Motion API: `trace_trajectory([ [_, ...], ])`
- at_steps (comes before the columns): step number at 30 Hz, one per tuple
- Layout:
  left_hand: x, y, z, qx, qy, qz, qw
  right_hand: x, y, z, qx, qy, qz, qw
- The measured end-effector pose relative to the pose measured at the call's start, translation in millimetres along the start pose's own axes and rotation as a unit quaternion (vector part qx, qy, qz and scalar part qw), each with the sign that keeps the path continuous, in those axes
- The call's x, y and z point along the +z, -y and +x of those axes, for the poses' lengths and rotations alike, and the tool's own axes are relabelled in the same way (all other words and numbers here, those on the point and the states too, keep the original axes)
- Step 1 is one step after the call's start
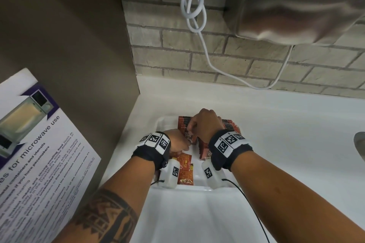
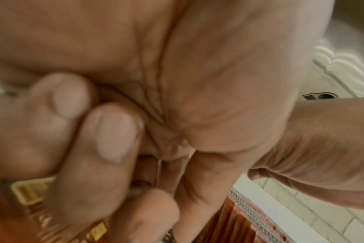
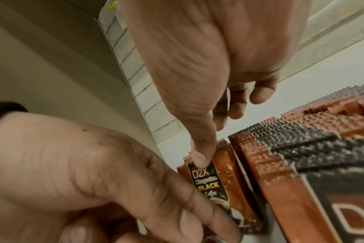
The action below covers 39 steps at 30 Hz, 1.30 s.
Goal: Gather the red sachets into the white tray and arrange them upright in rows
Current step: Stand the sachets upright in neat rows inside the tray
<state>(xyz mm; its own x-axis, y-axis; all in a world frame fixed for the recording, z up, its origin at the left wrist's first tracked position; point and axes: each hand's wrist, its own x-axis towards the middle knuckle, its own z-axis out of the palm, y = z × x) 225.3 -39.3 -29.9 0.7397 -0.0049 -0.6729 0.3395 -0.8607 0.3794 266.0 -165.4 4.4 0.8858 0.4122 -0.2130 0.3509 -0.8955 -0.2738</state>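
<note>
**Both hands on the front sachet in the tray**

Person's at a white counter (image 1: 276,144), both hands down in the white tray (image 1: 158,124). Taking the tray as ref: two rows of red sachets stand upright inside it, left row (image 1: 182,124) twd the far-left part, right row (image 1: 230,125) on the far-right side. A few loose sachets (image 1: 184,169) lie flat in the tray's near-left part.

Left hand (image 1: 177,142) has fingers curled, pinching the lower part of the front sachet (image 3: 216,189) of the left row. Right hand (image 1: 205,124) is above the rows, thumb tip pressing that same sachet's top edge; other fingers loosely bent, gripping nothing I can see.

Microwave notice (image 1: 39,144) left of the tray, steel dryer (image 1: 296,2) + white cord (image 1: 205,45) on the brick wall beyond it.
</note>
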Motion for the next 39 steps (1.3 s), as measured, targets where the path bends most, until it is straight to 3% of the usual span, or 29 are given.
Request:
trace_trajectory([
  [14,4,-3,-1,-0.027,0.003,-0.060,0.998,-9,-4,-6,0.003,-0.026,0.096,0.995],
  [19,-3,4,-9,-0.030,-0.033,0.038,0.998,-21,-7,-20,-0.012,-0.057,0.148,0.987],
  [25,-6,8,-18,-0.008,-0.045,0.091,0.995,-32,13,-68,-0.032,0.062,0.080,0.994],
  [30,-6,10,-24,0.009,-0.090,0.137,0.986,12,23,-112,-0.069,0.147,0.043,0.986],
  [39,5,7,-31,-0.001,-0.044,0.244,0.969,51,21,-113,-0.031,0.149,0.040,0.988],
])
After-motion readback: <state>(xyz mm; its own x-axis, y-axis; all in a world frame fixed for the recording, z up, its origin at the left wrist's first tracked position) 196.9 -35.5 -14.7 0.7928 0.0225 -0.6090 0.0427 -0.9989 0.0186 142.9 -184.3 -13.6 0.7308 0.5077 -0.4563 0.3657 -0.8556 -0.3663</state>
